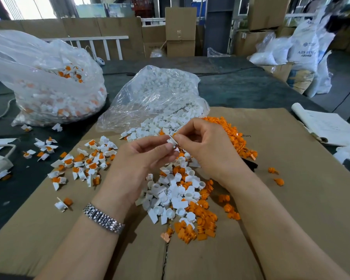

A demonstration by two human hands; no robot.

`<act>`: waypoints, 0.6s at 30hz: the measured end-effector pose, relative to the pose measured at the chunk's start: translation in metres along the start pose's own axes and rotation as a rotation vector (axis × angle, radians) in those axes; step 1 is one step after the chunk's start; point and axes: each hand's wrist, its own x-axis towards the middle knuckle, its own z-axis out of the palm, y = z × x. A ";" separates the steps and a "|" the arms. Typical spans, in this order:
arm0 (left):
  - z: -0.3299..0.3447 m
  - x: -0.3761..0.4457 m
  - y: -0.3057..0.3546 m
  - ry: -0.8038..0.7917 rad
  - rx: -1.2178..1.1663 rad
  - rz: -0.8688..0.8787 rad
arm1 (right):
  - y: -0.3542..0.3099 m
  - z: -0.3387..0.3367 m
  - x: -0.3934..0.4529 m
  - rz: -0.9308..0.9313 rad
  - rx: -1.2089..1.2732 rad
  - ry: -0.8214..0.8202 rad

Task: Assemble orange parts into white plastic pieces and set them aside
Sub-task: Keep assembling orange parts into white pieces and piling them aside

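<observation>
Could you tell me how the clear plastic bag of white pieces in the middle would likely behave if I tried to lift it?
The clear bag of white pieces looks thin and crinkled, so it would probably sag rather than hold shape. Its mouth lies open toward the cardboard sheet, with pieces already spilled out, so lifting it carelessly would likely pour more. The small hollow parts suggest it is fairly light for its bulk.

Warehouse interior: stacked cardboard boxes [180, 31] along far side, white railing [101, 44], bright windows [28, 6] upper left, grey floor [343, 81].
</observation>
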 end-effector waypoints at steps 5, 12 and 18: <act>-0.001 0.001 -0.001 -0.028 -0.125 -0.011 | 0.000 -0.005 0.000 0.041 0.127 -0.033; 0.000 0.000 0.001 -0.055 -0.130 0.052 | -0.004 -0.004 -0.002 -0.060 0.067 -0.048; 0.004 -0.008 0.000 0.081 0.289 0.230 | -0.003 0.002 -0.003 -0.096 -0.145 -0.021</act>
